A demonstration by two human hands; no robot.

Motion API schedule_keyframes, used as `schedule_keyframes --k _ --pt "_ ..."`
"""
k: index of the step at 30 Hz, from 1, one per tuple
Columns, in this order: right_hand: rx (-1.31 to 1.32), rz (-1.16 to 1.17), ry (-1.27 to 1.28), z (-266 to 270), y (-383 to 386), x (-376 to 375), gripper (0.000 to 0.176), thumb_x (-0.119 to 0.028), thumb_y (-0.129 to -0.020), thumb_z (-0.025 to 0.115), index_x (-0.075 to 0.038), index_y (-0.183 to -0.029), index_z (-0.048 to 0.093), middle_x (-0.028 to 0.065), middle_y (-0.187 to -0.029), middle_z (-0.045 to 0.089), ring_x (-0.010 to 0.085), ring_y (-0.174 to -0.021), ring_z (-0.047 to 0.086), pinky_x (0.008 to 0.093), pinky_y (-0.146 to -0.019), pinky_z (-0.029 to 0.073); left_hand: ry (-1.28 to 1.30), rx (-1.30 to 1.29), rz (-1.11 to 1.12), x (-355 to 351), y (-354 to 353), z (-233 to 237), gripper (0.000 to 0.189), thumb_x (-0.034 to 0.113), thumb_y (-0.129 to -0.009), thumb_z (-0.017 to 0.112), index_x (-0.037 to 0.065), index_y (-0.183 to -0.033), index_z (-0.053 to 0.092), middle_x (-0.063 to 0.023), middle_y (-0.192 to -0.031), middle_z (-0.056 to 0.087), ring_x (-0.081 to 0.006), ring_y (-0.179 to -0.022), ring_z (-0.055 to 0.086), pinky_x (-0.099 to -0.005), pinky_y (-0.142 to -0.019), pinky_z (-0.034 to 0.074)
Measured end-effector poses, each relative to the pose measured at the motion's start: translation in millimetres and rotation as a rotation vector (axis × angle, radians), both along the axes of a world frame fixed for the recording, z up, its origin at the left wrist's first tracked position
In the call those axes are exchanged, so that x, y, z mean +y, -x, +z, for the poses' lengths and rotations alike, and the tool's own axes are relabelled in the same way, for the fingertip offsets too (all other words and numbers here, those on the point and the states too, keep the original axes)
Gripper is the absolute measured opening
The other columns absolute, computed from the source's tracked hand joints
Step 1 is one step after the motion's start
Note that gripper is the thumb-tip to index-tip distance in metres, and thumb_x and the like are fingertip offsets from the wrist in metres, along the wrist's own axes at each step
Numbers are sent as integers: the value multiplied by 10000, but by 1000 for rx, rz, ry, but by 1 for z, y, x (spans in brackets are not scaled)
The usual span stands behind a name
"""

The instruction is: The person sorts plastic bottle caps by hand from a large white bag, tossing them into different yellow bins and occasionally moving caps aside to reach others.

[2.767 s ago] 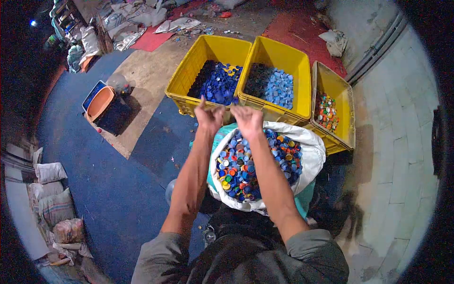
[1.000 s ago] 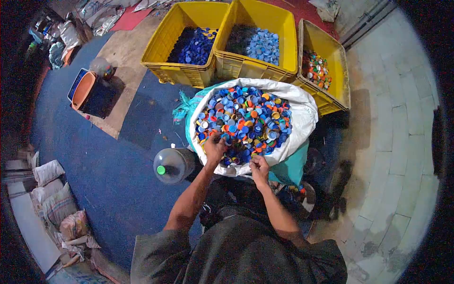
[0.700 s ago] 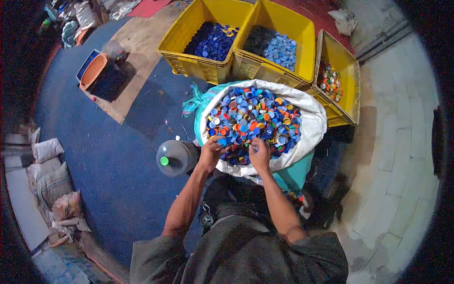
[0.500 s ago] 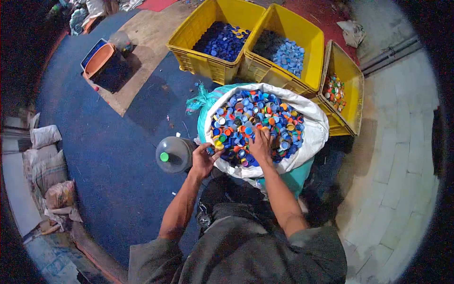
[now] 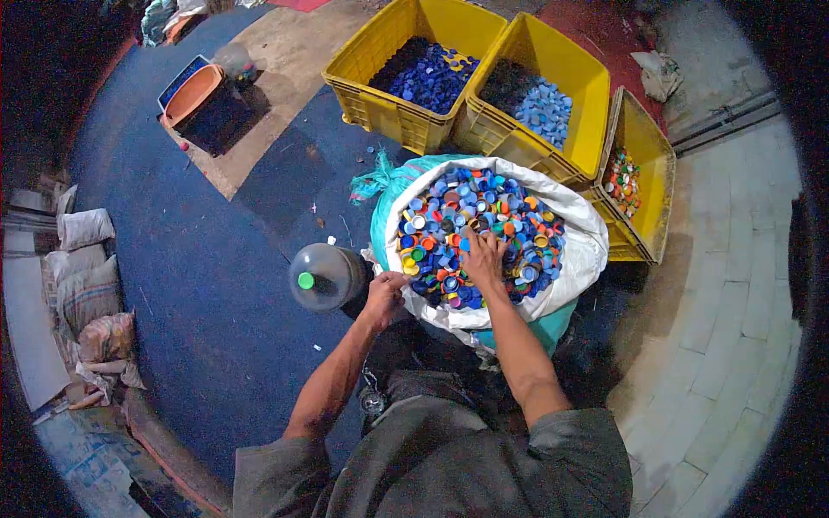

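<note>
A white sack (image 5: pixel 580 226) with its rim rolled open holds a heap of plastic caps (image 5: pixel 527 226) in many colours. Fingers bent, my right hand (image 5: pixel 485 259) rests on the middle of the heap; whether a cap is between its fingers is too small to tell. My left hand (image 5: pixel 385 295) is at the sack's left rim, its fingers closed; what they hold, if anything, cannot be made out. Close by on the left stands a clear jug (image 5: pixel 332 274) with a green cap. Teal fabric (image 5: pixel 385 179) is bunched at the sack's upper left.
Beyond the sack stand yellow crates: one with dark blue caps (image 5: pixel 380 104), one with light blue caps (image 5: pixel 590 86), one with mixed caps (image 5: pixel 654 194). An orange tub (image 5: pixel 193 97) sits at the upper left. Filled sacks (image 5: pixel 89 285) lie along the left side.
My left hand has drawn back from the caps to the rim, and its fingers have closed. My right hand stays on the heap. The whole view has shifted slightly.
</note>
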State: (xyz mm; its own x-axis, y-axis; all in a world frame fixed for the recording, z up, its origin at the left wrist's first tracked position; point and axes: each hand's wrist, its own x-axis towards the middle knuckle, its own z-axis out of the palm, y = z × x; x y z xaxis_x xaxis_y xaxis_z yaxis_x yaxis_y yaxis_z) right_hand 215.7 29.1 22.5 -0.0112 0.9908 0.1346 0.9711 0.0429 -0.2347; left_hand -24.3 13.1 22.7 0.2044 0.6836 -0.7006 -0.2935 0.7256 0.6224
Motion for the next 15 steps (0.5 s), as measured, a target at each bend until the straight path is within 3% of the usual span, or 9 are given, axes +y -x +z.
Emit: schedule_keyframes --k 3,5,6,9,10,13,15 --pt "104 -21 -10 6 0 0 549 -147 -676 721 -74 -1179 514 78 -1030 569 270 -1038 464 459 -900 308 -104 177 -66 2 -17 -6 239 128 -721 721 61 -858 536 15 -688 505 -82 -530 442 -235 -475 368" --pt "216 -46 -108 3 0 -2 488 -135 -694 718 -53 -1139 537 86 -1017 553 240 -969 505 412 -865 359 -165 270 -98 6 -29 -2 268 134 -712 735 46 -870 536 6 -711 529 -86 -567 470 -233 -510 392" --pt "270 -58 -158 4 0 -4 457 -129 -702 716 -43 -1119 549 91 -1011 546 226 -934 526 388 -847 384 -315 305 -110 8 -35 -2 314 149 -703 744 18 -891 528 -21 -750 561 -115 -650 515 -248 -603 436" --pt "809 -365 -16 8 4 -16 361 -118 -752 698 -19 -1072 565 71 -964 550 149 -820 551 310 -759 431 -450 534 -191 12 -56 4 357 160 -691 745 -2 -922 526 -77 -827 604 -176 -767 574 -292 -713 460" --pt "1216 -426 78 0 2 -23 295 -133 -805 665 -17 -1055 561 38 -914 550 95 -756 532 262 -704 434 -504 594 -234 14 -61 0 403 172 -681 744 -12 -960 518 -135 -895 614 -257 -842 601 -352 -761 464" --pt "1728 -623 65 0 2 -43 256 -152 -805 668 -42 -1022 588 28 -903 582 129 -829 545 289 -739 440 -704 709 -241 19 -77 -10 427 176 -670 746 -13 -975 515 -168 -938 610 -308 -878 598 -385 -781 459" --pt "2088 -639 61 12 3 -57 150 -111 -832 625 -66 -973 596 40 -894 596 140 -787 529 285 -688 427 -775 713 -276 23 -84 -15 453 175 -667 745 -8 -995 492 -187 -941 587 -347 -898 573 -404 -773 450"
